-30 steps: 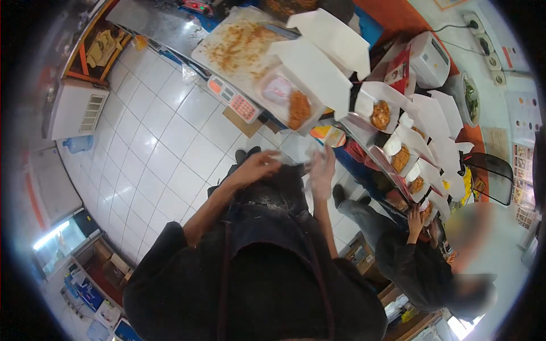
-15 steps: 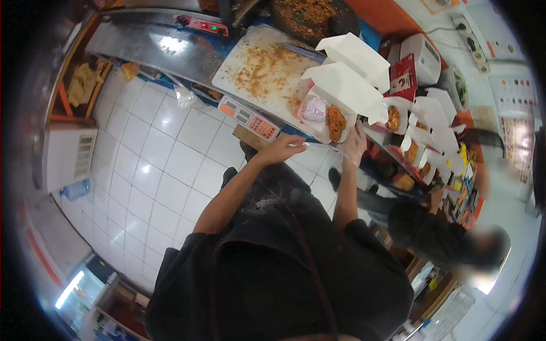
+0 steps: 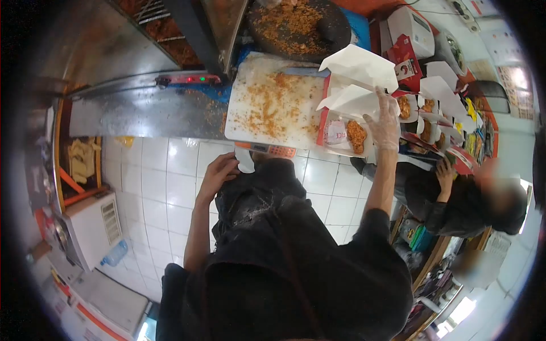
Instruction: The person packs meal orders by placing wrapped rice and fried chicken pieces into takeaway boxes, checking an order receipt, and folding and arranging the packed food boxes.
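My left hand (image 3: 220, 173) is closed on a small piece of white paper (image 3: 245, 161), held low before the counter edge. My right hand (image 3: 384, 125), in a clear plastic glove, lies against the right side of an open takeaway box (image 3: 323, 128). Its fingers stretch up to the raised white lid (image 3: 359, 68), and the thumb is spread over the box side. Inside the box sit a wrapped white packet with red print (image 3: 336, 135) and a piece of fried chicken (image 3: 356, 137).
Left of the box lies a crumb-covered white cutting board (image 3: 273, 102) with a knife (image 3: 304, 71) on it. An orange-and-white scale (image 3: 281, 152) sits at the counter edge. Behind are a dark mortar (image 3: 335, 34) and several open boxes. A co-worker (image 3: 455, 199) stands at right.
My left hand has moved left and down, away from the box, with the white paper. My right hand has risen along the box side to the lid. The view has turned.
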Motion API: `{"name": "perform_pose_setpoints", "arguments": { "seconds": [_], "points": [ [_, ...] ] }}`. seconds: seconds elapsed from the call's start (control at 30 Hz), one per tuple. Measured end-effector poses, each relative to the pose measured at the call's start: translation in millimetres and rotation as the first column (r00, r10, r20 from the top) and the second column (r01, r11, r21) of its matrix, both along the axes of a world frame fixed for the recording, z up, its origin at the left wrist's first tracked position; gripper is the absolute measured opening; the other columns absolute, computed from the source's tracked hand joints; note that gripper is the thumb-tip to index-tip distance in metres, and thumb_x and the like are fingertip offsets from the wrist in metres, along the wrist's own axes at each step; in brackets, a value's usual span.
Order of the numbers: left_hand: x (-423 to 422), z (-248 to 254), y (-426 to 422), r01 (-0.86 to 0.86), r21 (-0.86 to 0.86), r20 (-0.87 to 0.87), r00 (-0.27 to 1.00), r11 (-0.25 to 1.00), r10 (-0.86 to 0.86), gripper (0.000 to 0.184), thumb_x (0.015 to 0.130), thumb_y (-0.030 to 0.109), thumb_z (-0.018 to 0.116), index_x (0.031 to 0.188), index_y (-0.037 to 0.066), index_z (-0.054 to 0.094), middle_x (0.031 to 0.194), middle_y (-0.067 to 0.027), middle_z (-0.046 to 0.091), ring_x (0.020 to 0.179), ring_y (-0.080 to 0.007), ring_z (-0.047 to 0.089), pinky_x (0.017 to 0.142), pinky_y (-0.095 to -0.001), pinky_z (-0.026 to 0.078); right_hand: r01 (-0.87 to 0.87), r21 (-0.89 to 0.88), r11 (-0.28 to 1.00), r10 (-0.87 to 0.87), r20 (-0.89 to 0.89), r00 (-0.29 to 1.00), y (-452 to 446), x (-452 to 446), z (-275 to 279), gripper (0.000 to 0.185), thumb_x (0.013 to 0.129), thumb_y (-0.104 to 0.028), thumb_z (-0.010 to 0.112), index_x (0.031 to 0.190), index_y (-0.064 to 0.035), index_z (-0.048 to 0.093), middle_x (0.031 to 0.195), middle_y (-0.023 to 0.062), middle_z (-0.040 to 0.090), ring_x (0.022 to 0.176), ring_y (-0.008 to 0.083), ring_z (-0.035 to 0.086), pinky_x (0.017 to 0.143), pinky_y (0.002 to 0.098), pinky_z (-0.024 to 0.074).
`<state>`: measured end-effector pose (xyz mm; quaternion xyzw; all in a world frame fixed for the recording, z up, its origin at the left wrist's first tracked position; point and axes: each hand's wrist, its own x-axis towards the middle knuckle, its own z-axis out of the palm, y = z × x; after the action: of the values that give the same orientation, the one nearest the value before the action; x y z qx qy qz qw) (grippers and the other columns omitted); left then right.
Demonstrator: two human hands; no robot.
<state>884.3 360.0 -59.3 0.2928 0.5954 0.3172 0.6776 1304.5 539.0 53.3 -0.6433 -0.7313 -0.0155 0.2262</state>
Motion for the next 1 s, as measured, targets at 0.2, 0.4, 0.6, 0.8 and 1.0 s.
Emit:
{"name": "perform_pose_setpoints", "arguments": {
  "seconds": [0.2, 0.4, 0.6, 0.8, 1.0],
  "points": [
    [-64.1, 13.2, 0.0, -0.128, 0.033, -0.009, 0.992, 0.991, 0.128, 0.043, 0.099, 0.027, 0.060, 0.135, 0.004, 0.053, 0.120, -0.0125, 0.065, 0.099, -0.0200, 0.067, 0.084, -0.0328, 0.055, 0.076, 0.105, 0.992, -0.081, 0.042, 0.996, -30.8, 3.8, -16.4, 0.023, 0.075, -0.004, 0.074, 0.094, -0.0038, 0.062, 0.094, 0.0132, 0.060, 0.097, 0.0346, 0.058, 0.086, 0.0435, 0.0477],
    [-98.6, 10.7, 0.9, -0.146, 0.008, -0.100, 0.984, 0.989, 0.146, 0.044, 0.099, 0.029, 0.059, 0.134, 0.004, 0.054, 0.120, -0.0129, 0.065, 0.100, -0.0226, 0.067, 0.085, -0.0354, 0.055, 0.153, 0.207, 0.966, -0.130, -0.119, 0.984, -39.3, -3.5, -36.7, 0.027, 0.077, 0.002, 0.072, 0.101, -0.0034, 0.061, 0.097, 0.0151, 0.059, 0.097, 0.0345, 0.057, 0.086, 0.0441, 0.0463],
    [-101.7, 3.8, 26.4, -0.227, 0.074, -0.095, 0.968, 0.971, 0.234, 0.044, 0.097, 0.030, 0.062, 0.132, 0.004, 0.056, 0.117, -0.0114, 0.066, 0.101, -0.0233, 0.067, 0.086, -0.0356, 0.055, 0.123, 0.213, 0.969, -0.095, -0.137, 0.986, -7.9, -31.3, 13.3, 0.037, 0.084, -0.001, 0.069, 0.121, -0.0043, 0.063, 0.126, 0.0148, 0.061, 0.116, 0.0325, 0.057, 0.094, 0.0415, 0.0502],
    [-102.9, 6.5, 41.2, -0.228, 0.110, -0.027, 0.972, 0.968, 0.232, 0.037, 0.096, 0.029, 0.064, 0.126, 0.009, 0.060, 0.109, -0.0057, 0.068, 0.098, -0.0204, 0.067, 0.085, -0.0365, 0.054, 0.176, -0.065, 0.982, -0.164, -0.755, 0.635, -34.3, -34.3, 3.8, 0.033, 0.093, -0.002, 0.058, 0.125, 0.0027, 0.060, 0.123, 0.0195, 0.062, 0.113, 0.0300, 0.059, 0.099, 0.0403, 0.0464],
    [-140.9, 26.3, 47.1, -0.264, 0.227, -0.066, 0.956, 0.937, 0.286, 0.033, 0.097, 0.025, 0.064, 0.126, 0.009, 0.061, 0.112, -0.0055, 0.066, 0.094, -0.0179, 0.068, 0.080, -0.0315, 0.055, 0.126, 0.119, 0.985, -0.062, -0.440, 0.896, -41.1, -123.4, 8.6, 0.028, 0.096, -0.007, 0.060, 0.121, 0.0046, 0.060, 0.120, 0.0134, 0.062, 0.103, 0.0224, 0.061, 0.087, 0.0343, 0.0506]
  ]
}}
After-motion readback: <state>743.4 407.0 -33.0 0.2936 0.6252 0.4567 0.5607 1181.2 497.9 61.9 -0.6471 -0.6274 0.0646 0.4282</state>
